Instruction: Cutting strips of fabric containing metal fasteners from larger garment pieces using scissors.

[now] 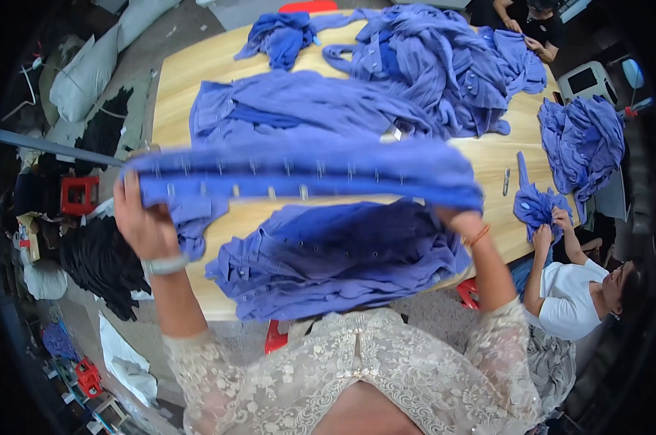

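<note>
i see a blue garment (306,163) stretched above a table (174,94).
left hand (145,223) grips its left end; right hand (460,220), partly hidden, holds its right.

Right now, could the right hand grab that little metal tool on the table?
Probably yes, if it let go first: the right hand is holding one end of the blue buttoned garment, but only wooden tabletop seems to lie between it and the little metal tool.
</note>
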Available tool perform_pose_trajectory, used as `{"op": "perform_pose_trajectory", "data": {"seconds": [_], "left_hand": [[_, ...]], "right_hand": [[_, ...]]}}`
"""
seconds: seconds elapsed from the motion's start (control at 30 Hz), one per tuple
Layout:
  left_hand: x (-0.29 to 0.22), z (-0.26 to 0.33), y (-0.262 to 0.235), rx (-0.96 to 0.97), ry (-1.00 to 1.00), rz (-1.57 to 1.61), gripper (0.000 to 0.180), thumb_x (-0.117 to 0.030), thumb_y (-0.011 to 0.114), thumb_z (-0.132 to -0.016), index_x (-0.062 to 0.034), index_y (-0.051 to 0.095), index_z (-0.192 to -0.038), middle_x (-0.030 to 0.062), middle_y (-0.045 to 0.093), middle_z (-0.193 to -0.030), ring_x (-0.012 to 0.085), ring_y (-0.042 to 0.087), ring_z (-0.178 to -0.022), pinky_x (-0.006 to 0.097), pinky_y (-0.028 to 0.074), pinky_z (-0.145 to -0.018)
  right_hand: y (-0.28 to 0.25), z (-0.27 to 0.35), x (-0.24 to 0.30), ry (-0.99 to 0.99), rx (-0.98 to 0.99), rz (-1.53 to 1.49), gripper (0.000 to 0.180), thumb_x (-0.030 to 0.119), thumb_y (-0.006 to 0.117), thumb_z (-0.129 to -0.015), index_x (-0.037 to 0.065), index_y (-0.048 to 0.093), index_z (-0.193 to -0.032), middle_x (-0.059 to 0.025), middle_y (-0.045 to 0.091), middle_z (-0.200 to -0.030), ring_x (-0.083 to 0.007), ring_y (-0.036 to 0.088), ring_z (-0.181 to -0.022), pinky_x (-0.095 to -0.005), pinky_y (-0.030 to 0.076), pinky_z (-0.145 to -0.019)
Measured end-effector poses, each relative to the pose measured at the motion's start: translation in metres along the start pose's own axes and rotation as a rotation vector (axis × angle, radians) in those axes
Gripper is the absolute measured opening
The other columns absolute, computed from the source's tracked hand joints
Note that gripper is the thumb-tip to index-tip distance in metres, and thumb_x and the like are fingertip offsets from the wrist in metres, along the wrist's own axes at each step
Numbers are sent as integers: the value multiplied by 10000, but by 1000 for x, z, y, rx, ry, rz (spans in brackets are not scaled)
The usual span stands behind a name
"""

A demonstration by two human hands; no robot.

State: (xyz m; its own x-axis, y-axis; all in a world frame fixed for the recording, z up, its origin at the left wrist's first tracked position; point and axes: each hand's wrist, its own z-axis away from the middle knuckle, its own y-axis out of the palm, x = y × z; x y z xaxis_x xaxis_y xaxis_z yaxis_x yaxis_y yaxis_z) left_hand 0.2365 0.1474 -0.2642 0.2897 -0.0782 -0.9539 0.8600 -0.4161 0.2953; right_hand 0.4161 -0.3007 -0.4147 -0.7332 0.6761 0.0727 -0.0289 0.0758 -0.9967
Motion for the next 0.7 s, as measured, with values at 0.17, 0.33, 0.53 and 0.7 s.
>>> {"op": "perform_pose_trajectory", "data": {"seconds": [0.17, 0.33, 0.53, 0.7], "left_hand": [[60, -143, 3, 215, 82, 122, 134, -104, 665, -918, -34, 614, -1021, 65, 661, -869, 170, 647, -704, 302, 549, -648], [147, -165, -52, 112, -184, -121, 252, -148, 658, -927, -9, 577, -1122, 118, 645, -1060, 239, 653, -994, 370, 547, -831], [162, 30, -128, 458, -133, -680, 221, -150, 671, -921, -27, 665, -1104, 0, 654, -978, 81, 582, -877, 238, 481, -799], [143, 158, -206, 738, -143, -1015, 284, -96, 711, -815, -62, 663, -1093, 107, 649, -991, 246, 622, -948, 342, 486, -837]], "right_hand": [[-15, -90, -103, 187, -94, -320, 419, 357, 525, -968, 16, 592, -1203, -219, 619, -1214, -326, 607, -1115, -400, 469, -983], [-20, -80, -53, 456, 242, -286, 461, 470, 594, -900, 21, 695, -877, -237, 669, -782, -438, 646, -772, -500, 501, -731], [-13, 29, 11, 691, 406, -440, 335, 330, 684, -878, 6, 675, -791, -232, 639, -699, -384, 662, -699, -460, 476, -610], [-14, 110, 59, 339, 401, -678, 178, 168, 712, -777, 31, 679, -885, -194, 666, -807, -370, 666, -755, -436, 518, -668]]}}
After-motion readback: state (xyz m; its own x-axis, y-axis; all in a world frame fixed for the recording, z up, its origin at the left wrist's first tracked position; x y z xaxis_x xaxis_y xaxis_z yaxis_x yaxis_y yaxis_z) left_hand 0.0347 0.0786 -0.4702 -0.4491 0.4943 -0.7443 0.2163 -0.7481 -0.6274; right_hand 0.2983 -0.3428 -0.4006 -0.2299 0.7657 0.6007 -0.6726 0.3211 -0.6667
